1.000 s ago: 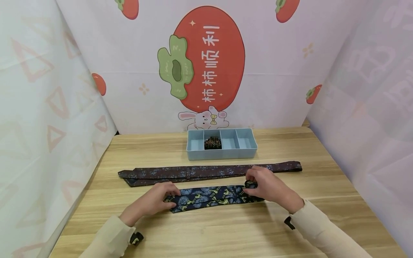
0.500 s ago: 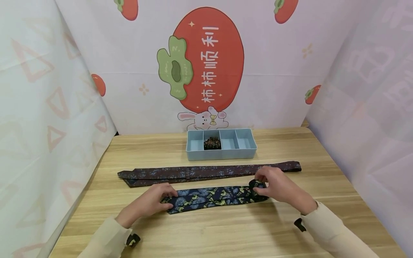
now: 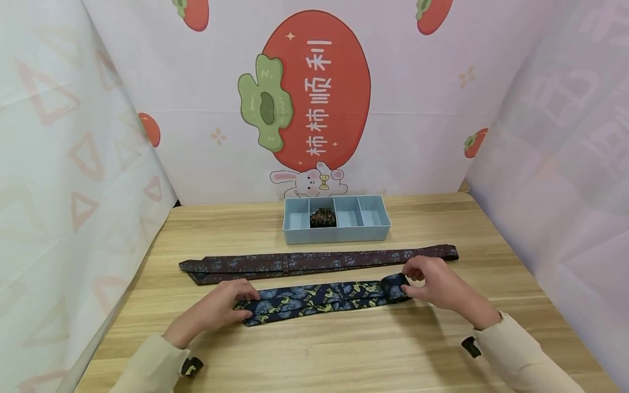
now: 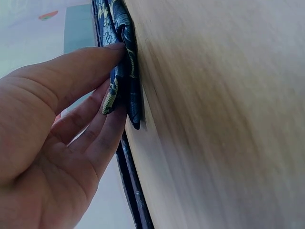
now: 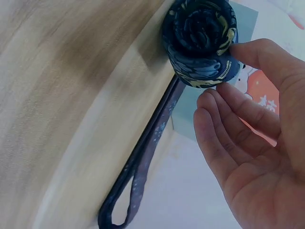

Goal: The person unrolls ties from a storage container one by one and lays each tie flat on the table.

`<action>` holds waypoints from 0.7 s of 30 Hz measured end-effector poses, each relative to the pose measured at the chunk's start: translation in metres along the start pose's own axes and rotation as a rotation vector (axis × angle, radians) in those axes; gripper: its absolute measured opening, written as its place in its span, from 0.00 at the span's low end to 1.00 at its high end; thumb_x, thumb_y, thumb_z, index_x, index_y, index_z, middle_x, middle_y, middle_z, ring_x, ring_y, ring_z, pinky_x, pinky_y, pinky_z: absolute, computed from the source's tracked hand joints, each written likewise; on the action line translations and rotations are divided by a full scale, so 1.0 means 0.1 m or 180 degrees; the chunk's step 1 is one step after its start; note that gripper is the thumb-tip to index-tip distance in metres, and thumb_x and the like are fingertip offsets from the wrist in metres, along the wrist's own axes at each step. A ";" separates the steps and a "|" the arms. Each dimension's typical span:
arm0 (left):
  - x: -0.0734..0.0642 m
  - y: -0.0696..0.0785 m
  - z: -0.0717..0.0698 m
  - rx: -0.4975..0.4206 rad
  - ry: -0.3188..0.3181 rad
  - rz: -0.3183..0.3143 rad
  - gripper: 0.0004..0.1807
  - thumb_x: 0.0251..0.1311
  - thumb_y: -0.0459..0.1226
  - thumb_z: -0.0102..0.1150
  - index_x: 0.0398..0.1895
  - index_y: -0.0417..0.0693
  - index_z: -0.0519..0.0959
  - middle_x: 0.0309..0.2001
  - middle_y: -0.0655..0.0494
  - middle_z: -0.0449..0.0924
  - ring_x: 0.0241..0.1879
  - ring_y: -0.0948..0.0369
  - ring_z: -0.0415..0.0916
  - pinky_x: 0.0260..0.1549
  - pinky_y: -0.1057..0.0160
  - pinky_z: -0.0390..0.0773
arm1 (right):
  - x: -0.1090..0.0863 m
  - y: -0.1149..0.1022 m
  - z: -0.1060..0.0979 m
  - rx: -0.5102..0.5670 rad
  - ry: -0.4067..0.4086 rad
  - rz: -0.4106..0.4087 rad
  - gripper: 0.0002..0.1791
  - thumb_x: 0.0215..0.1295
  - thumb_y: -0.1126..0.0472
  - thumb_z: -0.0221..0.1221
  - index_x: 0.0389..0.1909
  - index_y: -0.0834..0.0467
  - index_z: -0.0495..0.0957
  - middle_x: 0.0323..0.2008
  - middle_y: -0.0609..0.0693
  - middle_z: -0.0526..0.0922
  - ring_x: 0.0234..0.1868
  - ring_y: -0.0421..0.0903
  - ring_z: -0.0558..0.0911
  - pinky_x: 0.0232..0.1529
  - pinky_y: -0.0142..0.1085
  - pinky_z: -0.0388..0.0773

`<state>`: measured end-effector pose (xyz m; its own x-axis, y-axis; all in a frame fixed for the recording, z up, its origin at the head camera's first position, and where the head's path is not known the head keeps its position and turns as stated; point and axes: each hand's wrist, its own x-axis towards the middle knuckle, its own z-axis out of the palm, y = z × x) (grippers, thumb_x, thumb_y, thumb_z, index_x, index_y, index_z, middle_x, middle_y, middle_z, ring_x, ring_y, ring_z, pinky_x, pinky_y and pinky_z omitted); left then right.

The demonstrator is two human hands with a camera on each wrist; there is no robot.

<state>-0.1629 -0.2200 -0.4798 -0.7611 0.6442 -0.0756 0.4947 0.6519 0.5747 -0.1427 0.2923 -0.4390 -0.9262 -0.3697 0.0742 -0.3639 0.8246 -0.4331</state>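
Note:
A navy necktie with blue and yellow figures lies across the table, its right end wound into a roll. My left hand pinches the tie's left end; the left wrist view shows the thumb on one face of the folded tip and fingers behind it. At the other end, my right hand holds the roll between thumb and fingertips. Its coiled side faces the right wrist camera. Just behind lies a dark maroon necktie with blue flowers, stretched lengthwise and folded at its right end.
A light blue divided box stands at the back of the wooden table. One compartment holds a rolled dark patterned tie. Printed white cloth encloses the back and sides.
My left hand has slid left with the navy tie's tip. My right hand has shifted right with the roll, which shows more plainly now. The maroon tie and box stay put.

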 end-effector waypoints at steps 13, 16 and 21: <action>-0.04 -0.04 -0.01 -0.0003 -0.0004 -0.0071 0.16 0.63 0.37 0.74 0.53 0.53 0.85 0.50 0.61 0.85 0.46 0.65 0.82 0.43 0.63 0.85 | 0.17 -0.32 -0.10 -0.0024 -0.0189 -0.0326 0.13 0.61 0.60 0.76 0.44 0.55 0.85 0.41 0.48 0.87 0.39 0.43 0.86 0.42 0.42 0.88; -0.04 -0.03 -0.02 -0.0006 -0.0016 -0.0095 0.16 0.64 0.37 0.74 0.54 0.53 0.85 0.50 0.61 0.85 0.46 0.65 0.82 0.44 0.63 0.85 | 0.21 -0.38 -0.06 0.0053 -0.0295 -0.0373 0.13 0.61 0.61 0.75 0.45 0.56 0.85 0.41 0.49 0.87 0.39 0.43 0.86 0.42 0.40 0.88; -0.06 -0.04 -0.04 -0.0012 -0.0017 -0.0079 0.16 0.64 0.37 0.74 0.54 0.52 0.85 0.50 0.60 0.85 0.46 0.65 0.82 0.43 0.62 0.85 | 0.26 -0.42 0.02 0.0176 -0.0423 -0.0408 0.13 0.62 0.64 0.74 0.47 0.57 0.85 0.42 0.50 0.87 0.40 0.41 0.86 0.41 0.37 0.87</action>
<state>-0.1616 -0.2282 -0.4786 -0.7710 0.6299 -0.0942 0.4740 0.6662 0.5758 -0.1514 0.2473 -0.4211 -0.8500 -0.5265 0.0141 -0.4686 0.7437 -0.4767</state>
